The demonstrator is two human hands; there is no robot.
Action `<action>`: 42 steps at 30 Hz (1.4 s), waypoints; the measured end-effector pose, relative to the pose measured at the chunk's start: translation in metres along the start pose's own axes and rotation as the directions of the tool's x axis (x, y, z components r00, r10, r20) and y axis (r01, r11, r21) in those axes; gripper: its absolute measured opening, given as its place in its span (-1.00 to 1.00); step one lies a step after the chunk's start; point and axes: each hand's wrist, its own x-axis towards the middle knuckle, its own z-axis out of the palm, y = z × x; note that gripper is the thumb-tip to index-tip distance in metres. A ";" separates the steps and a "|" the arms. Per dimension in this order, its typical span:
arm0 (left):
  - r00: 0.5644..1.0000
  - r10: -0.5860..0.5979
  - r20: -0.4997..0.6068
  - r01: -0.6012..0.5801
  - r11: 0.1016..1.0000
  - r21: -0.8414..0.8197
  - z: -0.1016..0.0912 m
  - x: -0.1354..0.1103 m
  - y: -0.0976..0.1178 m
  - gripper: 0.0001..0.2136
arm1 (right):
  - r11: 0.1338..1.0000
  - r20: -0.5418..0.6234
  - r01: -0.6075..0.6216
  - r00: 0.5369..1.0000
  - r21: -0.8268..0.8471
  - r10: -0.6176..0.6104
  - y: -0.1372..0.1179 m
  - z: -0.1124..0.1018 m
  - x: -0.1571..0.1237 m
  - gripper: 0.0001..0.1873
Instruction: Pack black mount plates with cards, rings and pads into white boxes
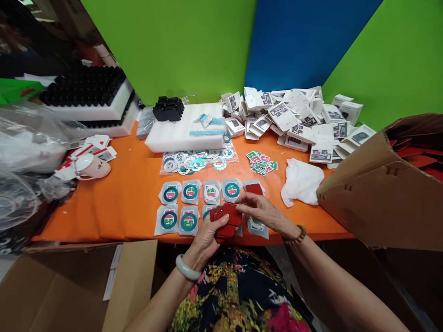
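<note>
My left hand (207, 237) is closed round a small stack of red square pads (225, 224), held just above the near edge of the orange table (131, 203). My right hand (261, 211) pinches the top red pad of that stack. Two rows of clear packets with round green-ringed stickers (190, 191) lie on the table right in front of the hands. One more red pad (254, 188) rests on a packet at the right end of the far row.
Behind the packets lie a bag of shiny rings (197, 162), a white foam block (183, 131), small green-red stickers (262, 162) and a white cloth (300, 181). A heap of small white boxes (297, 122) fills the back right. An open carton (377, 189) holds red pads; black-part trays (88, 94) stand left.
</note>
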 end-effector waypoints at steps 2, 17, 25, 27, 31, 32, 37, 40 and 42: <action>1.000 0.005 -0.001 -0.005 1.000 0.005 -0.002 0.000 0.000 -0.61 | 0.991 0.058 -0.043 0.998 0.128 0.036 0.000 0.006 0.002 -0.70; 0.998 -0.044 -0.039 0.041 0.997 -0.067 -0.024 -0.010 0.008 -0.75 | 0.980 -0.130 -0.011 0.991 -0.199 -0.015 0.015 -0.019 0.075 -0.85; 0.998 0.051 -0.044 -0.055 0.993 -0.101 -0.024 -0.009 0.009 -0.68 | 0.810 -0.246 0.041 0.943 -0.585 -0.225 0.025 -0.009 0.071 -0.84; 0.996 0.067 -0.051 -0.072 0.992 -0.105 -0.024 -0.009 0.011 -0.68 | 0.767 -0.266 0.074 0.913 -0.638 -0.309 0.018 -0.005 0.062 -0.79; 0.994 0.093 -0.061 -0.098 0.991 -0.094 -0.022 -0.008 0.014 -0.70 | 0.863 -0.214 0.130 0.941 -0.489 -0.263 -0.001 0.011 0.041 -0.76; 0.993 0.102 -0.063 -0.108 0.990 -0.095 -0.022 -0.007 0.015 -0.68 | 0.911 -0.137 0.127 0.971 -0.392 -0.194 -0.005 0.015 0.036 -0.75; 0.988 0.129 -0.090 -0.140 0.982 -0.125 -0.025 -0.007 0.015 -0.62 | 0.997 0.230 -0.059 0.972 0.049 0.046 -0.014 0.034 0.023 -0.74; 0.989 0.110 -0.094 -0.123 0.981 -0.150 -0.027 -0.008 0.015 -0.65 | 0.980 0.174 -0.122 0.980 0.155 0.094 -0.013 0.033 0.033 -0.77; 0.992 0.078 -0.096 -0.093 0.980 -0.174 -0.030 -0.011 0.017 -0.72 | 0.976 0.105 -0.114 0.990 0.185 0.095 -0.012 0.030 0.046 -0.77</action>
